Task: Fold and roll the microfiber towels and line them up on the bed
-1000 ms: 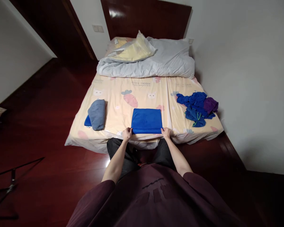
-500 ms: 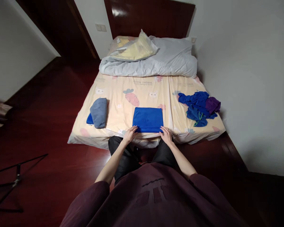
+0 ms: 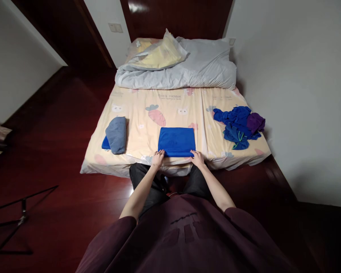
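Head view: align folded blue cloth evenly, left hand and right hand at near corners with fingers part-curled; can't tell if pinching.

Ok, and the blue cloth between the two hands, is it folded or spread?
Folded: the blue cloth is a neat rectangle, with a folded strip along its near edge.

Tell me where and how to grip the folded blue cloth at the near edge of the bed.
Best, I think, by both near corners of the blue cloth, one hand each, coming from the person's side. It lies flat and squared, those corners face the person, and the left hand and right hand are at them.
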The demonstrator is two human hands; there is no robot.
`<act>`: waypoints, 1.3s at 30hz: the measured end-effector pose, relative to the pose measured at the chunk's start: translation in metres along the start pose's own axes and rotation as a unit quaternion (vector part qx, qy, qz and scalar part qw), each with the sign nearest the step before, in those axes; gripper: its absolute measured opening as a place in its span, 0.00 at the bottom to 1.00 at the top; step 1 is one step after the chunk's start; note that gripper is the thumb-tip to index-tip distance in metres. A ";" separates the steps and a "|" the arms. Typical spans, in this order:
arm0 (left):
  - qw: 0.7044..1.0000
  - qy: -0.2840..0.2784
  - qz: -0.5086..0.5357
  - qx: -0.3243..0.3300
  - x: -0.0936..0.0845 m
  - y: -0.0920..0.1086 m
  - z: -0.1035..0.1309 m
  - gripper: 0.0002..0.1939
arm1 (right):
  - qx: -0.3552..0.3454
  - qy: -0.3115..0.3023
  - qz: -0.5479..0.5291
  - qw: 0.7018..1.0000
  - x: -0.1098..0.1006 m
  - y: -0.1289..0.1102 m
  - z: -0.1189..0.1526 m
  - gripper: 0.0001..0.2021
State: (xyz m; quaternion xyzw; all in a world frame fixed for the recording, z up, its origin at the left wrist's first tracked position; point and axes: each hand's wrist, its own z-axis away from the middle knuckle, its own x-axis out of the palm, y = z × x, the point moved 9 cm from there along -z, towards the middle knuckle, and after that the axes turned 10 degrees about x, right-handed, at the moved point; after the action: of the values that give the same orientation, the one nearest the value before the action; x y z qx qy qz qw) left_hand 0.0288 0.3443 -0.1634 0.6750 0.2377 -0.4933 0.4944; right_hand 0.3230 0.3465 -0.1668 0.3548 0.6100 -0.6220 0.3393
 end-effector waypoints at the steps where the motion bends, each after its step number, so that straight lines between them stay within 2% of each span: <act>1: 1.000 -0.002 -0.011 -0.003 -0.001 0.001 -0.003 0.31 | 0.014 0.004 0.009 1.000 0.002 0.001 -0.003 0.24; 4: 0.999 -0.005 -0.039 -0.013 -0.005 0.004 -0.010 0.25 | 0.032 0.003 0.052 0.998 0.006 -0.002 -0.011 0.22; 8: 0.999 -0.008 -0.051 -0.014 -0.013 0.007 -0.013 0.22 | 0.001 -0.017 0.104 0.994 0.008 -0.017 -0.017 0.21; 13: 0.997 -0.024 -0.068 0.001 -0.021 0.010 -0.004 0.24 | 0.002 -0.044 0.134 0.990 0.000 -0.021 -0.014 0.21; 18: 0.994 -0.059 -0.090 0.000 -0.017 0.008 0.017 0.29 | 0.038 -0.064 0.138 0.988 -0.011 -0.011 0.003 0.20; 23: 0.998 -0.043 -0.026 -0.047 -0.020 -0.005 0.038 0.28 | 0.053 -0.060 0.001 0.997 -0.017 0.005 0.015 0.20; 27: 0.995 -0.006 0.052 -0.089 -0.028 -0.021 0.036 0.26 | 0.058 -0.056 -0.143 0.986 -0.016 0.014 0.009 0.17; 30: 0.981 0.052 0.147 -0.117 -0.031 -0.032 0.028 0.23 | 0.071 -0.025 -0.210 0.975 -0.016 0.018 0.002 0.12; 34: 0.948 0.140 0.245 -0.149 -0.028 -0.044 0.025 0.18 | 0.104 0.021 -0.268 0.958 -0.014 0.029 -0.003 0.15; 39: 0.930 0.161 0.286 -0.163 -0.019 -0.058 0.034 0.14 | 0.124 0.031 -0.308 0.943 -0.008 0.046 -0.004 0.20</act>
State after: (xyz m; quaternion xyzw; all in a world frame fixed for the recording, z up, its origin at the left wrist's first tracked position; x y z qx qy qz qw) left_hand -0.0401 0.3400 -0.1719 0.6948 0.1877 -0.1703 0.6730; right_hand 0.3665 0.3490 -0.1838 0.2080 0.6181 -0.7553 0.0649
